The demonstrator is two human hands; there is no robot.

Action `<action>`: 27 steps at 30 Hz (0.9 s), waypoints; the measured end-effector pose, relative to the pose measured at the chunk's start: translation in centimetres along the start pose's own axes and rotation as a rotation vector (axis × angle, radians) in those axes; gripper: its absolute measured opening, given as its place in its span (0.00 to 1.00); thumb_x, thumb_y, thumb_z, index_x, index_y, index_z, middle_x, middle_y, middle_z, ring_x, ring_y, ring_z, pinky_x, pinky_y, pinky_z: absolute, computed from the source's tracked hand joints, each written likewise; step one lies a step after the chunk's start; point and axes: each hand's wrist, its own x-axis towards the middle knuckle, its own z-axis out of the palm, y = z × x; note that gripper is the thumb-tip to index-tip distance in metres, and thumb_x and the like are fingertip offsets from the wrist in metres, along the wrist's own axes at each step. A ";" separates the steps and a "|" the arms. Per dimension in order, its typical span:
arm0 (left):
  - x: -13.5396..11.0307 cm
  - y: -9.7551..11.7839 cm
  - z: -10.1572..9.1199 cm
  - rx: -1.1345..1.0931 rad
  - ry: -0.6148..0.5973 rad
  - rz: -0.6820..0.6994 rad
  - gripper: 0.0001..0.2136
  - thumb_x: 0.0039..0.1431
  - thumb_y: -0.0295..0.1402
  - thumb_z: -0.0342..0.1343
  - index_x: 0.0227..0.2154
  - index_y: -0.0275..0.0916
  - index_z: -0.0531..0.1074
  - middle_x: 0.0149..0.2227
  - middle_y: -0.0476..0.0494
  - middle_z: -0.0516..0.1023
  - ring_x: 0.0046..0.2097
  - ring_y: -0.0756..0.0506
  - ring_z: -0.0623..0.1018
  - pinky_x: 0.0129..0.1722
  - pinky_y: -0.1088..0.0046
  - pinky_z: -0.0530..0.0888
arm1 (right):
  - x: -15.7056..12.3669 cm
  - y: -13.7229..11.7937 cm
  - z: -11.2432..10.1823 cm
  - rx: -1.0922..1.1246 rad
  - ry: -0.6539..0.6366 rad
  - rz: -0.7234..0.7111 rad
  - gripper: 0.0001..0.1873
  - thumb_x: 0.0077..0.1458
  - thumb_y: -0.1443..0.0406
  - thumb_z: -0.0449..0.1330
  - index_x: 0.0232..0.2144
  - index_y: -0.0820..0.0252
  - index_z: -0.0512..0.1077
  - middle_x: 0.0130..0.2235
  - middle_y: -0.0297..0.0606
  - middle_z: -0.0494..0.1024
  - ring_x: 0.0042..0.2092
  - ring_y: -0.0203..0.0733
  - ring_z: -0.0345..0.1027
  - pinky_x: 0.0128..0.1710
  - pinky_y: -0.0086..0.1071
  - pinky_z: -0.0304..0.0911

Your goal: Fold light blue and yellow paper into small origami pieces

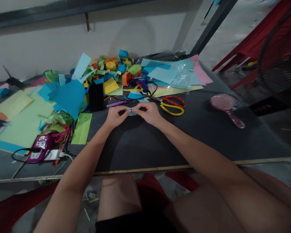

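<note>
A small piece of light blue paper (pixel 132 113) is pinched between both thumbs and fingers over the dark table. My left hand (pixel 116 116) closes on its left side, my right hand (pixel 149 112) on its right side, and the thumbs nearly meet at its upper edge. Just right of my right hand lie scissors (pixel 173 105) with one red and one yellow handle loop. Behind my left hand a purple stick-like thing (pixel 118 103) lies flat. Scraps of blue paper (pixel 135 94) rest behind the fingers. Whether the held paper is folded I cannot tell.
Folded colored paper pieces (pixel 111 64) are heaped at the back, near a dark blue glue gun (pixel 142 84) and a black phone (pixel 96 97). Paper sheets (pixel 165 74) lie back right, a pink hairbrush (pixel 224 103) right. A purple power strip (pixel 40 147) with cords sits front left.
</note>
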 end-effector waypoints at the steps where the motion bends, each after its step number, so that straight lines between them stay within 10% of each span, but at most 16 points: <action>1: 0.0 0.0 0.0 -0.004 0.014 0.005 0.18 0.62 0.45 0.54 0.26 0.38 0.77 0.26 0.47 0.79 0.28 0.49 0.75 0.29 0.74 0.68 | 0.0 -0.1 0.0 -0.007 0.006 0.002 0.20 0.47 0.47 0.67 0.26 0.58 0.80 0.29 0.39 0.81 0.30 0.40 0.70 0.31 0.34 0.63; 13: -0.1 -0.2 -0.2 0.018 0.007 -0.097 0.19 0.62 0.46 0.55 0.21 0.39 0.76 0.18 0.50 0.73 0.22 0.50 0.71 0.24 0.73 0.65 | -0.3 -0.6 0.1 -0.065 0.114 0.032 0.12 0.51 0.56 0.65 0.29 0.60 0.79 0.29 0.37 0.79 0.27 0.36 0.63 0.30 0.33 0.58; 27: -0.3 0.1 0.3 0.173 -0.019 0.085 0.24 0.66 0.47 0.48 0.18 0.38 0.71 0.19 0.47 0.71 0.23 0.50 0.69 0.26 0.73 0.62 | -0.6 -0.5 0.0 -0.359 0.004 -0.279 0.10 0.62 0.60 0.57 0.42 0.56 0.74 0.43 0.42 0.76 0.40 0.45 0.69 0.40 0.37 0.66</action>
